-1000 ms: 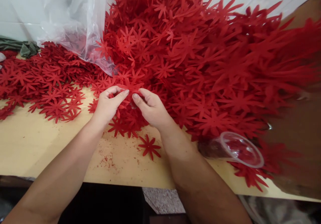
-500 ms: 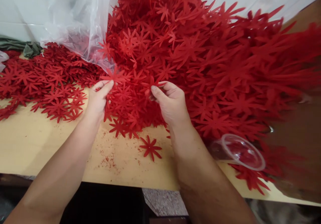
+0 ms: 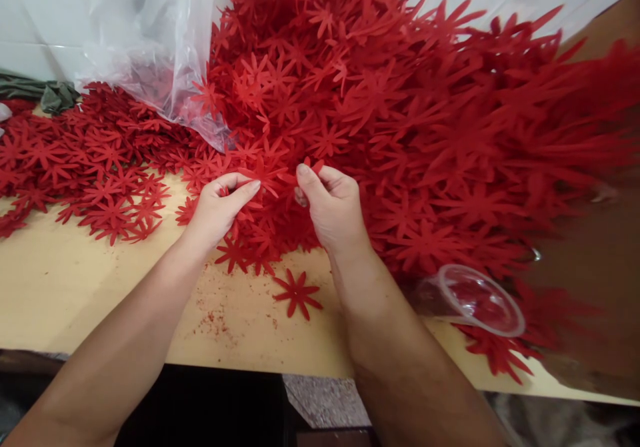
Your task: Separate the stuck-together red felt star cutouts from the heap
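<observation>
My left hand point(image 3: 223, 203) pinches a red flower-shaped piece point(image 3: 265, 175) between thumb and fingertips, in front of the big pile. Just to its right, my right hand point(image 3: 333, 200) is closed with the thumb on top, holding a red petal piece point(image 3: 314, 165) that shows only in part. A narrow gap separates the two hands, and a petal of the left piece reaches toward the right thumb. Below them a single red flower point(image 3: 298, 294) lies flat on the table near small red crumbs.
A large heap of red flowers point(image 3: 425, 120) fills the back and right. A lower pile point(image 3: 100, 147) lies at left beside a clear plastic bag point(image 3: 150, 40). A clear plastic cup point(image 3: 483, 300) lies tipped near the front edge of the tan table point(image 3: 100, 287).
My left hand has moved right and slightly down with its red flower piece, closer to my right hand. My right hand has shifted slightly left.
</observation>
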A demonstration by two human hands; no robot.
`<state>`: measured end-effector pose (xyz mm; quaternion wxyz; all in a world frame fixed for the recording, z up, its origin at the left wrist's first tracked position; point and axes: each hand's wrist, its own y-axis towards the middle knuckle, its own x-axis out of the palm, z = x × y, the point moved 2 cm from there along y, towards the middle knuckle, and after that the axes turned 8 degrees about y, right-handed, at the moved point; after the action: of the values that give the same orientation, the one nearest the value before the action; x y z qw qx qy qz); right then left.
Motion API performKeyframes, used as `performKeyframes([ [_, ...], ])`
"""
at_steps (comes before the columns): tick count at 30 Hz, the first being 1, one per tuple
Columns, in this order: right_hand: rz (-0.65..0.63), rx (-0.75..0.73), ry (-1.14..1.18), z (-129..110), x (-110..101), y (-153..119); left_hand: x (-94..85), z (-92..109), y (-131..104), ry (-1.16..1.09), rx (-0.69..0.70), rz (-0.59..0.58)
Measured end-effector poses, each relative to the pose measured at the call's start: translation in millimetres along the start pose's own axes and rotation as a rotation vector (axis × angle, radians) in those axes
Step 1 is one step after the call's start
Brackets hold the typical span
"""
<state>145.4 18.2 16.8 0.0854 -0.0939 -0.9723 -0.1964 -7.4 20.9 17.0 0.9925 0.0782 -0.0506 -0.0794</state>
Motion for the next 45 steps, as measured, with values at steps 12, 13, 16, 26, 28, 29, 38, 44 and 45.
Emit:
performKeyframes([
  [12, -0.047, 0.087, 0.052, 4.5, 4.6, 0.6, 1.8, 0.9, -0.4, -0.023, -0.013, -0.011],
  [13, -0.057, 0.087, 0.052, 3.7, 5.3, 0.2, 1.8, 1.2, -0.6, -0.02, -0.013, -0.01],
  [16, -0.088, 0.103, 0.062, 3.2, 6.8, -1.0, 2.3, 2.6, -1.3, -0.019, -0.008, -0.018],
  [26, -0.064, 0.143, -0.009, 7.8, 4.5, -1.7, 1.5, 2.2, -1.0, -0.021, -0.061, 0.011],
  [28, -0.077, 0.081, -0.088, 5.3, 3.5, -1.6, -1.0, 0.8, 0.5, -0.053, -0.085, 0.043],
  [29, -0.092, 0.031, -0.153, 3.6, 3.1, -1.9, -2.6, 0.5, 1.3, -0.072, -0.098, 0.066],
  [38, -0.464, -0.136, -0.963, 5.4, 14.4, -17.1, -6.7, 4.5, 2.8, -0.131, -0.111, 0.132],
  [44, -0.429, -0.112, -0.931, 4.8, 16.0, -14.9, -6.0, 2.8, 2.0, -0.127, -0.078, 0.121],
  [45, -0.399, -0.106, -0.884, 4.1, 14.7, -13.5, -6.1, 2.8, 2.0, -0.13, -0.076, 0.122],
])
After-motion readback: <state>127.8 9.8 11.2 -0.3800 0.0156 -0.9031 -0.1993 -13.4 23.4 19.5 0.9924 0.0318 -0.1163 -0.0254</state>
